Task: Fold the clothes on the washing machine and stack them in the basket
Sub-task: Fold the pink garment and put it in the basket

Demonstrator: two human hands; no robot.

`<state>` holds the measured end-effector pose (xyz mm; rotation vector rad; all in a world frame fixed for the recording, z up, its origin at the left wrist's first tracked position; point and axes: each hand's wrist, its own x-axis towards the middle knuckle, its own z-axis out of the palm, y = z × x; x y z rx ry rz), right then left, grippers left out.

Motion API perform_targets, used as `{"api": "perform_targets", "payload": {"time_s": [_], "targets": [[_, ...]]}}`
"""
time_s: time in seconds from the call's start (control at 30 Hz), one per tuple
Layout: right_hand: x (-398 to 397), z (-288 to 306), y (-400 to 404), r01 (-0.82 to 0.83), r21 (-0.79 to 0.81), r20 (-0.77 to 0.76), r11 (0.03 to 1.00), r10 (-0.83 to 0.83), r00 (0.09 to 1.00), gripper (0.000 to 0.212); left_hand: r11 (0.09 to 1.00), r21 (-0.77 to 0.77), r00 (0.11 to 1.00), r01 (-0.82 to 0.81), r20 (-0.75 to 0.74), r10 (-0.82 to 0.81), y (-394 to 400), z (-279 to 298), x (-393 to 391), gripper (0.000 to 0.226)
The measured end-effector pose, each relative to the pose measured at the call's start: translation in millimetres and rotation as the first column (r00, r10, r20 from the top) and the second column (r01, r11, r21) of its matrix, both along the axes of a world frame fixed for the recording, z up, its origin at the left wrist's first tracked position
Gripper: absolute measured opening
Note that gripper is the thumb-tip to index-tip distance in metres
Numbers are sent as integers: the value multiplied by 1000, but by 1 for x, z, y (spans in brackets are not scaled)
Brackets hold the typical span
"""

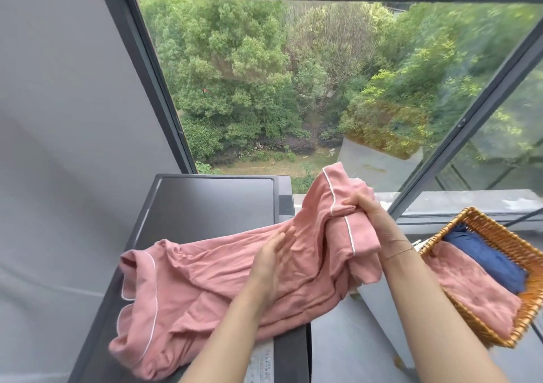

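A pink pyjama garment with white piping [205, 277] lies spread across the dark top of the washing machine [211, 203]. My right hand [363, 206] grips its right end and lifts it off the surface. My left hand [273, 253] is flat and open, fingers together, resting on the middle of the cloth. To the right sits a wicker basket [482, 318], holding a folded pink garment [470, 282] and a folded dark blue one [487, 256] behind it.
A grey wall runs along the left. A large window with dark frames fills the back, with trees outside. A pale appliance top [352, 350] lies between the washing machine and the basket, and a grey sill [470, 203] runs behind.
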<state>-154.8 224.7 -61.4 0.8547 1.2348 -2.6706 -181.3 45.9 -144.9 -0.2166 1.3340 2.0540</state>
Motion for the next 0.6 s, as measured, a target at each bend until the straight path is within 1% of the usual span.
{"api": "perform_targets", "payload": {"time_s": [0.03,0.07,0.13,0.17,0.23,0.27,0.3,0.33,0.37,0.4,0.43,0.47,0.53,0.57,0.6], "targets": [[-1,5,-14,11,-19,1,1000,-11,1000,11,999,24,999,-30,23,30,-14,3,-1,33],[-3,10,-30,4,7,-5,1000,-4,1000,14,997,36,997,-66,41,65,-32,5,-2,33],[-7,18,-64,-40,196,24,980,36,999,10,987,35,987,-154,54,152,-67,8,-1,34],[-7,22,-78,-60,262,23,963,56,998,8,980,24,980,-195,52,194,-82,8,1,34],[-14,23,-111,-92,343,0,935,98,995,13,961,-5,960,-278,31,278,-119,7,5,34],[-18,22,-134,-146,463,20,874,154,988,10,948,-15,948,-319,9,319,-144,8,8,33],[-23,16,-148,-212,601,70,771,214,974,4,939,-35,939,-343,-6,343,-157,7,12,32],[-28,8,-166,-284,728,125,623,286,950,7,928,-56,929,-369,-20,369,-174,6,14,31],[-33,-3,-185,-332,810,173,484,343,923,14,919,-76,923,-386,-39,384,-189,6,15,29],[-35,-17,-206,-380,844,221,378,401,889,20,911,-100,917,-400,-55,396,-205,6,17,27],[-38,-35,-225,-424,852,269,307,438,858,27,905,-132,915,-403,-67,398,-219,4,16,26],[-38,-50,-244,-491,826,322,275,485,813,32,901,-171,917,-399,-74,392,-232,4,15,26],[-34,-76,-270,-651,709,418,271,581,698,39,901,-250,934,-354,-47,354,-247,0,11,27],[-30,-85,-280,-688,661,416,299,618,667,37,903,-279,943,-327,-36,330,-254,-3,9,27],[-27,-92,-284,-681,630,389,373,607,693,32,898,-314,949,-308,-38,312,-259,-8,8,27]]}}
